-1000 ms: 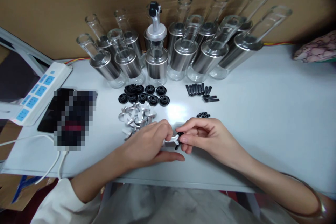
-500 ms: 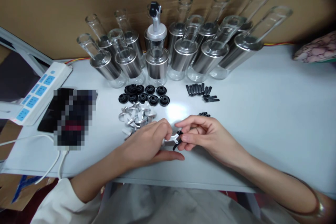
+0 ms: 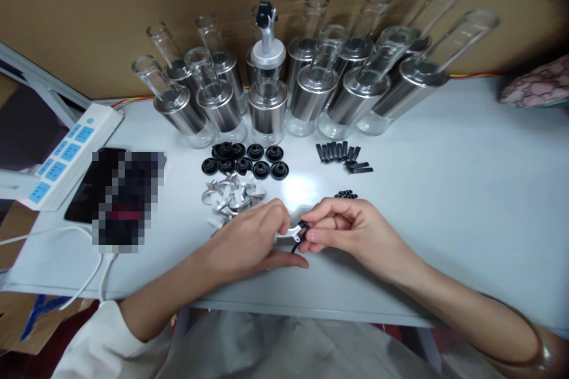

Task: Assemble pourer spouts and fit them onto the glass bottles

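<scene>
My left hand is closed around a silver bottle spout, its curved tip pointing right and most of its base hidden in the palm. At that tip, my right hand pinches a small black flap between thumb and forefinger. A thin black tail hangs below the spout's end. More silver spouts lie heaped beyond my left hand. Black stoppers sit in rows behind them. Past my right hand are small black tubes and several black flat pieces.
Glass bottles with steel sleeves line the back of the table; one carries a fitted silver spout. On the left lie a power strip, a dark phone and white cables. A patterned cloth item rests far right.
My right thumb and forefinger have closed in on the black flap at the spout's tip. The black tail has shifted slightly. My left hand keeps its hold.
</scene>
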Demonstrator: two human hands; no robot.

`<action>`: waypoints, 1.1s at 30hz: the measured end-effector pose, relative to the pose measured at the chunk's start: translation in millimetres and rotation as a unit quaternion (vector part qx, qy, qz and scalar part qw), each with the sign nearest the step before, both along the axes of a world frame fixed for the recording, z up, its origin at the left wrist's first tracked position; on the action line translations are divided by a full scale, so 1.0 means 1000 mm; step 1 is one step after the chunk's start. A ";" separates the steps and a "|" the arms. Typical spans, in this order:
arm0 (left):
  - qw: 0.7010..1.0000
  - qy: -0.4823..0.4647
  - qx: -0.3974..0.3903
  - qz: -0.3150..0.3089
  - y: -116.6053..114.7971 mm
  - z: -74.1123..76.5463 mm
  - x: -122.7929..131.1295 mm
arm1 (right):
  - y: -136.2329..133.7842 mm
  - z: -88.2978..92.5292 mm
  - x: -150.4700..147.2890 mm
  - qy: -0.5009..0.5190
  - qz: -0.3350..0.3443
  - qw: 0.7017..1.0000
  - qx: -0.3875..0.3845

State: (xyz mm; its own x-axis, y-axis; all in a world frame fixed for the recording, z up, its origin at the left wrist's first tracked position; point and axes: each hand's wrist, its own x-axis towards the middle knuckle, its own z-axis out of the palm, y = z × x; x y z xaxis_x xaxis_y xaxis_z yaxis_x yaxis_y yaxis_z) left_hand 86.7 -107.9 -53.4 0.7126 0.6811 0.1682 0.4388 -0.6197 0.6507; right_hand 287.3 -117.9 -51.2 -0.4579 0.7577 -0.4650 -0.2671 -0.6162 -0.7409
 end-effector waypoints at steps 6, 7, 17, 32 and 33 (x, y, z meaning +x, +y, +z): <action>1.000 0.009 0.020 0.003 0.000 0.000 0.002 | 0.002 -0.001 0.000 0.034 0.011 0.999 -0.035; 1.000 0.007 0.020 0.003 0.000 0.001 0.002 | 0.002 0.000 0.000 0.034 0.013 0.999 -0.036; 1.000 0.024 0.006 0.000 0.000 0.004 0.003 | 0.002 0.000 -0.002 0.032 0.002 0.999 -0.044; 0.999 0.045 0.007 -0.028 0.003 0.010 0.002 | 0.001 0.001 -0.001 -0.027 -0.005 0.999 -0.020; 0.998 0.048 0.002 -0.030 0.003 0.010 0.002 | 0.001 0.001 -0.001 -0.033 -0.005 0.999 -0.020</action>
